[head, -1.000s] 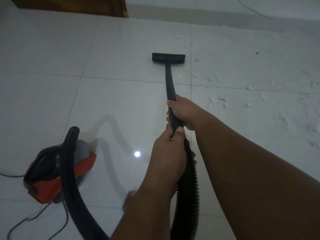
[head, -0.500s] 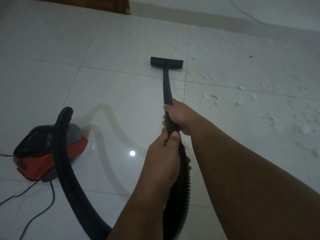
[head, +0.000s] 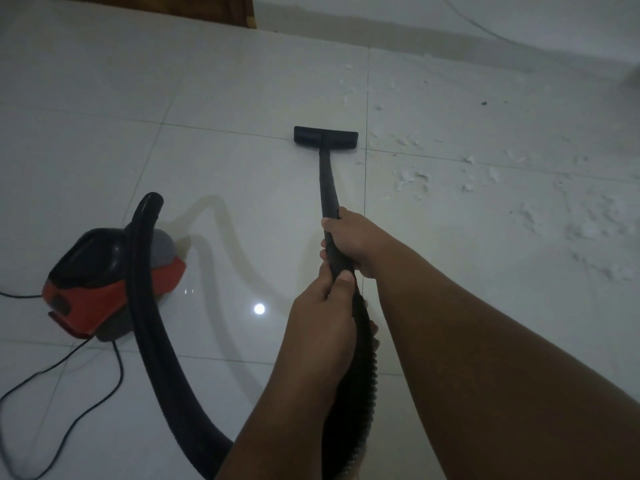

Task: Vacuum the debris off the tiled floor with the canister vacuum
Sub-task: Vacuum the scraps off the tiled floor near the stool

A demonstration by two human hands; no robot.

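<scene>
A black vacuum wand [head: 327,181] runs from my hands to its flat floor nozzle [head: 325,136], which rests on the white tiles beside a grout line. My right hand [head: 356,242] grips the wand higher up. My left hand [head: 325,306] grips it just below, where the ribbed black hose [head: 152,306] begins. The hose loops down and back up to the red and black canister [head: 104,285] on the floor at the left. White debris [head: 412,180] lies scattered on the tiles right of the nozzle, thicker at the far right [head: 588,233].
A thin black power cord [head: 69,386] snakes over the floor in front of the canister at the lower left. A brown wooden door frame [head: 247,15] stands at the top, with a pale wall base [head: 450,32] beyond the debris.
The nozzle has slid back toward me, from the far tile to the grout line. The canister sits more to the right and lower in view as my head shifted.
</scene>
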